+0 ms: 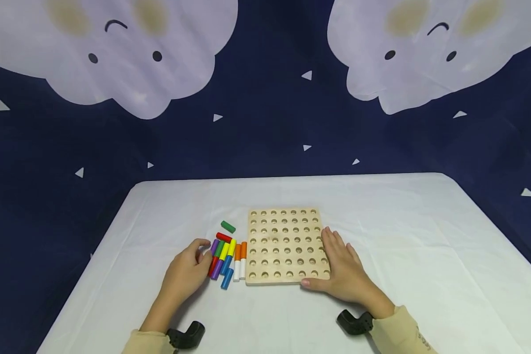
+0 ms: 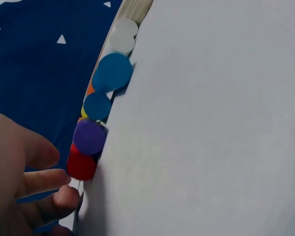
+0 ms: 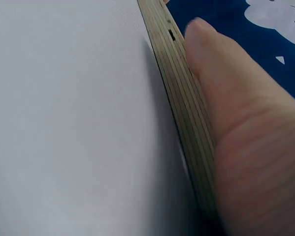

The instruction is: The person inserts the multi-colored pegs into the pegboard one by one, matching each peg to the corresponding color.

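Note:
A square wooden pegboard (image 1: 269, 235) with rows of round holes lies on the table. My right hand (image 1: 342, 270) rests at its front right corner, fingers straight along the right side and thumb (image 3: 209, 54) at the front edge. Left of the board lie several coloured pegs: orange-and-white ones (image 1: 236, 270) beside it, then blue, yellow, green, purple and red. My left hand (image 1: 188, 268) is at the left end of this group, fingers loosely bent. In the left wrist view, its fingertips are close beside a red peg (image 2: 81, 166); whether they touch is unclear.
A white cloth (image 1: 402, 221) covers the table. A single green peg (image 1: 227, 226) lies behind the group, with a red peg (image 1: 223, 237) just in front of it. A dark blue backdrop (image 1: 265, 98) with clouds hangs behind the table.

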`<state>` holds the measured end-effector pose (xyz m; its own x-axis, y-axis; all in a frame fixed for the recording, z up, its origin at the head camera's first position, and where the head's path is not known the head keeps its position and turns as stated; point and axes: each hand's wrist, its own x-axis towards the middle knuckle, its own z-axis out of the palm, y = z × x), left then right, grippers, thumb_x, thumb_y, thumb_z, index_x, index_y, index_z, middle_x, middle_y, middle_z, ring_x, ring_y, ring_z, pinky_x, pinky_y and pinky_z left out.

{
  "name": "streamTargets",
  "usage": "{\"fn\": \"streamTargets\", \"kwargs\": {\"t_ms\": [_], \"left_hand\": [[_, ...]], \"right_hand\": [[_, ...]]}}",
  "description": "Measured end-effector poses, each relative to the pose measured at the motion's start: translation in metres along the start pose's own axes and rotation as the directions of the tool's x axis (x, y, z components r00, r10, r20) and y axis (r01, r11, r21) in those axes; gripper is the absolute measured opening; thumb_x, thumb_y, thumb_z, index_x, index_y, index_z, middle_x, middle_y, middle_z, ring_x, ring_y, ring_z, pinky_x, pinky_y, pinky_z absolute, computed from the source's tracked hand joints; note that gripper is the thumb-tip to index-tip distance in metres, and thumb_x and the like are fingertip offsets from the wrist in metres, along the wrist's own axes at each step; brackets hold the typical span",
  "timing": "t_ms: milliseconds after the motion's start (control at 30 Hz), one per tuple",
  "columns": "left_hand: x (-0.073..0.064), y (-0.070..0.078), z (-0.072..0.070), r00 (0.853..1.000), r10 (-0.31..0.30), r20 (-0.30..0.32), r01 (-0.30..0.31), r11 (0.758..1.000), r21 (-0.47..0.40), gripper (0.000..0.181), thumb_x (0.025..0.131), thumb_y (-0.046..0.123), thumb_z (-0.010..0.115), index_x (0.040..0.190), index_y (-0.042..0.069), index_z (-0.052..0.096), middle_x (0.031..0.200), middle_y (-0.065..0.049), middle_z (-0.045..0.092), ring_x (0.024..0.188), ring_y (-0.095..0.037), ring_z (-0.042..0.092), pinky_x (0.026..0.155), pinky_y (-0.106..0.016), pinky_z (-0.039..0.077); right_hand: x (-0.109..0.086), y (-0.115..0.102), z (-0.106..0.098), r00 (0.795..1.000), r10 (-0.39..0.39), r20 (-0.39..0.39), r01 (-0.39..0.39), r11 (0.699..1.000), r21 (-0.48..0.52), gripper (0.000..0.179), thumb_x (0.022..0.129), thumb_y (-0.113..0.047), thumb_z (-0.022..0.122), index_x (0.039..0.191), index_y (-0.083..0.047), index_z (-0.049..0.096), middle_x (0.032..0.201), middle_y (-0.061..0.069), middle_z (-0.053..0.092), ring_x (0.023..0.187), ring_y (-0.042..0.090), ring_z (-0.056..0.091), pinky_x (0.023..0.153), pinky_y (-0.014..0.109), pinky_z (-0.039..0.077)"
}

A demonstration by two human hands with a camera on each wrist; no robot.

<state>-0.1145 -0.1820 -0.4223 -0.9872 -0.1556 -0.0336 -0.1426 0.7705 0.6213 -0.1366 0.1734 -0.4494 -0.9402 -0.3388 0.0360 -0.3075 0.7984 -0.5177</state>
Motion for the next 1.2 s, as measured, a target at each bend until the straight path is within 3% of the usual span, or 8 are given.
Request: {"fn": "streamTargets", "kwargs": {"t_ms": [233, 433, 633, 833, 1033, 1133, 1200], "left_hand": [[0.012, 0.003, 0.004, 1.000, 0.030, 0.008, -0.030, 0.998, 0.048, 0.037, 0.097, 0.024, 0.057, 0.131, 0.008, 0.060, 0.078, -0.005, 0.056, 0.064, -0.017, 0.047, 0.056, -0.028, 0.038], [0.020, 0.011, -0.003, 0.997, 0.014, 0.075, -0.021, 0.996, 0.092, 0.038, 0.096, 0.022, 0.060, 0.131, 0.006, 0.061, 0.091, -0.009, 0.062, 0.074, -0.020, 0.052, 0.063, -0.029, 0.043], [0.024, 0.019, -0.013, 0.993, -0.003, 0.116, -0.019, 0.983, 0.185, 0.037, 0.093, 0.019, 0.065, 0.127, 0.005, 0.063, 0.094, -0.010, 0.065, 0.079, -0.022, 0.055, 0.073, -0.038, 0.054], [0.025, 0.022, -0.010, 0.994, 0.016, 0.108, -0.044, 0.963, 0.266, 0.039, 0.093, 0.018, 0.065, 0.127, -0.001, 0.061, 0.108, -0.017, 0.067, 0.081, -0.024, 0.059, 0.083, -0.045, 0.057], [0.025, 0.017, -0.008, 0.994, -0.002, 0.105, -0.015, 0.986, 0.164, 0.045, 0.096, 0.016, 0.055, 0.134, -0.006, 0.050, 0.123, -0.024, 0.062, 0.098, -0.031, 0.062, 0.094, -0.051, 0.053], [0.027, 0.015, -0.011, 0.994, -0.002, 0.109, -0.005, 0.998, 0.065, 0.044, 0.098, 0.017, 0.052, 0.135, -0.004, 0.047, 0.110, -0.022, 0.063, 0.085, -0.027, 0.060, 0.080, -0.042, 0.058], [0.028, 0.016, -0.012, 0.995, 0.011, 0.103, -0.010, 1.000, -0.004, 0.041, 0.098, 0.017, 0.053, 0.134, -0.002, 0.046, 0.097, -0.017, 0.061, 0.075, -0.022, 0.055, 0.066, -0.033, 0.055]], "right_hand": [[0.000, 0.000, 0.000, 1.000, -0.001, -0.028, 0.001, 1.000, -0.012, 0.132, 0.067, -0.078, 0.071, 0.159, -0.004, 0.010, 0.166, 0.017, 0.009, 0.153, 0.040, 0.007, 0.119, 0.062, 0.003], [-0.001, -0.002, 0.001, 1.000, 0.002, -0.023, -0.002, 1.000, -0.017, 0.133, 0.067, -0.079, 0.070, 0.159, -0.004, 0.010, 0.166, 0.017, 0.010, 0.153, 0.039, 0.007, 0.119, 0.061, 0.003], [0.001, -0.004, 0.001, 1.000, 0.005, -0.019, -0.006, 1.000, -0.030, 0.134, 0.066, -0.082, 0.068, 0.159, -0.006, 0.008, 0.166, 0.016, 0.008, 0.154, 0.038, 0.007, 0.120, 0.061, 0.003], [0.002, -0.004, 0.001, 1.000, 0.015, -0.016, -0.015, 0.999, -0.035, 0.135, 0.065, -0.082, 0.068, 0.159, -0.006, 0.008, 0.166, 0.016, 0.009, 0.154, 0.038, 0.007, 0.120, 0.061, 0.003], [0.003, -0.003, 0.001, 1.000, 0.021, -0.009, -0.021, 0.999, -0.041, 0.136, 0.064, -0.084, 0.066, 0.159, -0.005, 0.008, 0.166, 0.016, 0.010, 0.154, 0.037, 0.007, 0.120, 0.060, 0.002], [0.002, -0.002, 0.001, 1.000, 0.024, -0.007, -0.025, 0.999, -0.045, 0.136, 0.064, -0.084, 0.066, 0.159, -0.006, 0.007, 0.166, 0.016, 0.009, 0.154, 0.038, 0.006, 0.120, 0.060, 0.002], [0.002, -0.002, 0.001, 1.000, 0.026, -0.006, -0.027, 0.999, -0.046, 0.136, 0.064, -0.084, 0.066, 0.159, -0.006, 0.007, 0.166, 0.016, 0.009, 0.154, 0.038, 0.006, 0.120, 0.060, 0.002]]}}
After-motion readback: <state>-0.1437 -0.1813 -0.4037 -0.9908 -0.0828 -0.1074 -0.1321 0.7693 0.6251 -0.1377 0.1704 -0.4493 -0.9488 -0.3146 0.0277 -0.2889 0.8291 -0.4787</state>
